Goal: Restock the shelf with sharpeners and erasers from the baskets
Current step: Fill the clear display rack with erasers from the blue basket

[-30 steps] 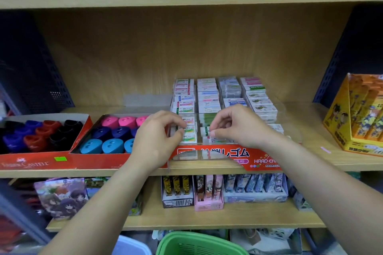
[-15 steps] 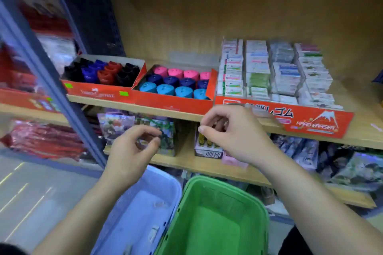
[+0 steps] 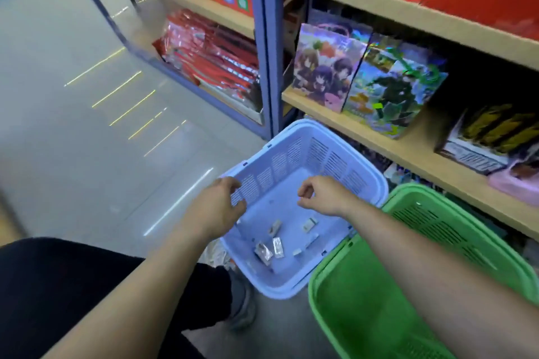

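Floor (image 3: 87,154) | blue basket (image 3: 326,156) 1 | green basket (image 3: 437,218) 1 | packets (image 3: 277,247) ~6

Left hand (image 3: 217,208), right hand (image 3: 325,195) extended forward-down, apart; fingers loosely curled, palms down, holding nothing.

Lilac slotted basket (image 3: 303,154), green slotted basket (image 3: 455,230)

two illustrated gift bags (image 3: 326,67) are standing side by side; red packets (image 3: 215,58) are lying stacked leftward; glossy floor (image 3: 73,148) is reflecting light strips.
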